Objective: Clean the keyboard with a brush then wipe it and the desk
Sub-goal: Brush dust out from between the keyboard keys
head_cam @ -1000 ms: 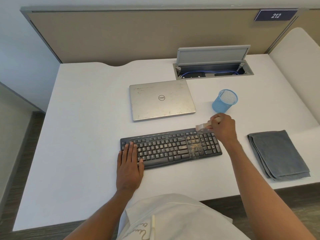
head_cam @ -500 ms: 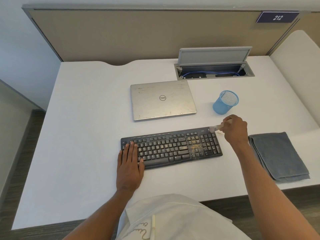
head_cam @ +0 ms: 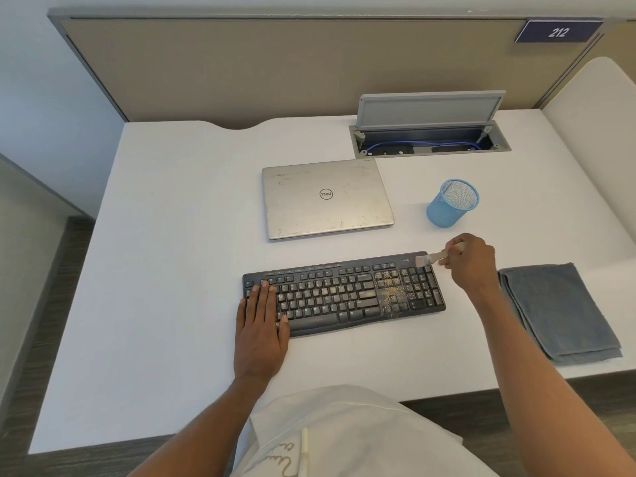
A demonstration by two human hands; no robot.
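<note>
- The right hand curls its fingers round the pale handle of one small brush. The handle runs out leftward from the fist.
- The pale bristles lie at the far right corner of the keyboard, just left of the knuckles. Whether they touch the keys I cannot tell.
- The left hand lies flat on the keyboard's left end, fingers straight and close together over the keys. It holds nothing, and the heel of the palm is over the counter.
- The one keyboard is black plastic, long and low, with a slightly bowed front edge. It sits near the front middle of the smooth white counter, between the two hands.
- Tan, gritty crumbs speckle the keys towards its right end.
- One grey cloth, soft and folded into a rectangle, lies flat to the right of the keyboard, apart from it.
- One closed silver laptop, its lid scuffed and bearing a round logo, lies behind the keyboard.
- One blue mesh cup, cylindrical and upright, stands right of the laptop, behind the right hand.
- One cable hatch is sunk in the counter, grey lid raised, a blue cable inside.
- One dark blue plate reading 212 is on the beige partition.
</note>
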